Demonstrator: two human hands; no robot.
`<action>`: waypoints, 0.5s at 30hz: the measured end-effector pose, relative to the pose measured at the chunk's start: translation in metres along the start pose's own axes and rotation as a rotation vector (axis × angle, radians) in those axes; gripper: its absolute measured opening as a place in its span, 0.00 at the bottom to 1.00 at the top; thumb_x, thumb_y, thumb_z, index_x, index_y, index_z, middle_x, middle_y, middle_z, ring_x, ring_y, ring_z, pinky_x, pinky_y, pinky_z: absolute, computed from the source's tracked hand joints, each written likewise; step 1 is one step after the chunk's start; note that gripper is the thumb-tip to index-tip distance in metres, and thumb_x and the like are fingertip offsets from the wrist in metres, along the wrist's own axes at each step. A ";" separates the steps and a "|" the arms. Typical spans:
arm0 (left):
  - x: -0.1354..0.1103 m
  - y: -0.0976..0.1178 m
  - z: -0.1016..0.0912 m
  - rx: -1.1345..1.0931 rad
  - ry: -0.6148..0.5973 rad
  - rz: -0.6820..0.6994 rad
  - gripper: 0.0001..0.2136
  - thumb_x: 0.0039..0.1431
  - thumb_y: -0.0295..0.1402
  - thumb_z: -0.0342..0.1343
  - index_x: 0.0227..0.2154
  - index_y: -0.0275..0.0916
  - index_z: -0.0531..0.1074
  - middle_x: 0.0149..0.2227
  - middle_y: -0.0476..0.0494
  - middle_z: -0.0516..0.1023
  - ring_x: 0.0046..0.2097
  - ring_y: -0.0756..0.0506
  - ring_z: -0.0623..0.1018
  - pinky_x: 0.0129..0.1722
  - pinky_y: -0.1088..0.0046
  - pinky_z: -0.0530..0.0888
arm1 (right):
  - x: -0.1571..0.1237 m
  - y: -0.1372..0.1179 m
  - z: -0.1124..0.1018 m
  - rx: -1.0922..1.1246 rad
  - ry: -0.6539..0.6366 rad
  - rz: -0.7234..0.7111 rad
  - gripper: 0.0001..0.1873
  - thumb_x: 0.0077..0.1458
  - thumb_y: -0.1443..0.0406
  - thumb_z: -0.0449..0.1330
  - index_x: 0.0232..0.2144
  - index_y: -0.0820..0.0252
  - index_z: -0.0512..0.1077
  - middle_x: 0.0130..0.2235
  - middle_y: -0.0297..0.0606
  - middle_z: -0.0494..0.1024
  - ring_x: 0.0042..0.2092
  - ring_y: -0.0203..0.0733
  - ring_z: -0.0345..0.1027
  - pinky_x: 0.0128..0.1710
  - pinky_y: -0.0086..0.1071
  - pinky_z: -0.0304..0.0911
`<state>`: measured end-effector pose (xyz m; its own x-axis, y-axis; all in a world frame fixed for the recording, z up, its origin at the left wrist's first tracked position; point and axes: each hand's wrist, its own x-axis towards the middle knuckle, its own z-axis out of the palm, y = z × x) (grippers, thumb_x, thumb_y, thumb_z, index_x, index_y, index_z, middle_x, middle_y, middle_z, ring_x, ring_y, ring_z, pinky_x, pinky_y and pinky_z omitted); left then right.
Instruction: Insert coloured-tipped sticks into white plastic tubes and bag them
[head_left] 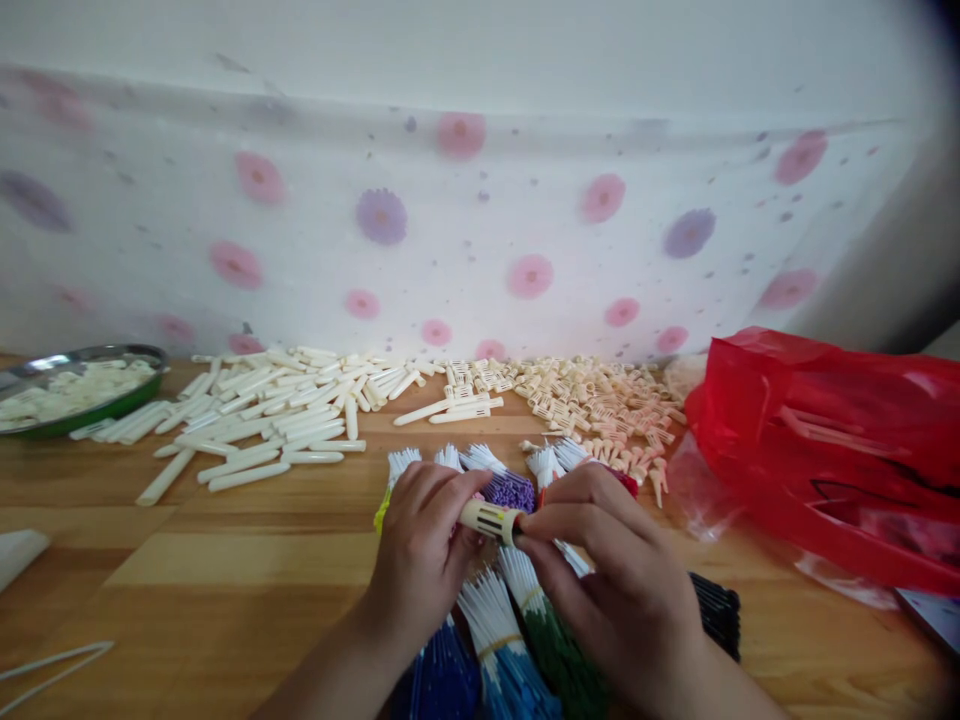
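The barrel (487, 518), a short cream tube with dark slots along its side, is held above the near middle of the tabletop (225, 580), over several bundles of thin rods. The left hand (427, 530) grasps it around its left part, thumb and fingers wrapped on it, while the right hand (622, 560) brings its fingertips together against the right end; whether they grip the rim or some small piece there cannot be told. Below and around the hands lie the rods, white at one end and coloured at the other: a dark blue bundle (448, 670), a lighter blue bundle (499, 645), a green bundle (559, 640) and, farther off, a purple bundle (510, 489). A black bundle (718, 612) sits just right of the right hand. Loose white tubes (300, 400) spread over the far left, with a dish (131, 402) beyond their left edge; small cream parts (592, 395) heap at far right, near a red bag (832, 400). The barrel looks like light, stiff plastic, smooth enough to slip or roll between fingertips, and its slotted wall may be the weaker stretch. A firm but gentle hold around the solid left part should suit it, leaving slots and right end uncovered.
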<state>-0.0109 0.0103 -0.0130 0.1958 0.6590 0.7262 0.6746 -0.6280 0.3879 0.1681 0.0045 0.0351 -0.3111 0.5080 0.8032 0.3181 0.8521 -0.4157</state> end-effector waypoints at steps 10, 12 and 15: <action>0.001 0.001 0.000 0.187 -0.038 0.032 0.12 0.64 0.35 0.45 0.41 0.35 0.70 0.32 0.41 0.71 0.35 0.41 0.67 0.36 0.64 0.63 | 0.003 0.001 0.001 0.170 -0.066 0.241 0.07 0.53 0.74 0.58 0.28 0.60 0.72 0.28 0.34 0.71 0.31 0.33 0.65 0.31 0.26 0.61; 0.001 0.001 -0.001 0.226 -0.035 0.026 0.12 0.64 0.35 0.44 0.41 0.35 0.70 0.31 0.41 0.71 0.35 0.41 0.66 0.36 0.63 0.63 | 0.002 0.000 0.005 0.246 -0.043 0.316 0.08 0.54 0.73 0.57 0.27 0.59 0.73 0.27 0.33 0.71 0.30 0.33 0.65 0.30 0.25 0.61; 0.001 -0.001 -0.004 0.272 -0.016 0.022 0.13 0.64 0.36 0.44 0.40 0.35 0.70 0.31 0.41 0.71 0.34 0.41 0.66 0.35 0.63 0.63 | 0.000 -0.001 0.009 0.465 -0.060 0.495 0.07 0.55 0.69 0.58 0.29 0.56 0.76 0.28 0.32 0.72 0.32 0.33 0.66 0.32 0.25 0.61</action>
<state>-0.0139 0.0102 -0.0101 0.2225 0.6545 0.7226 0.8362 -0.5092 0.2038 0.1603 0.0047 0.0313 -0.2818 0.8464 0.4519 0.0216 0.4765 -0.8789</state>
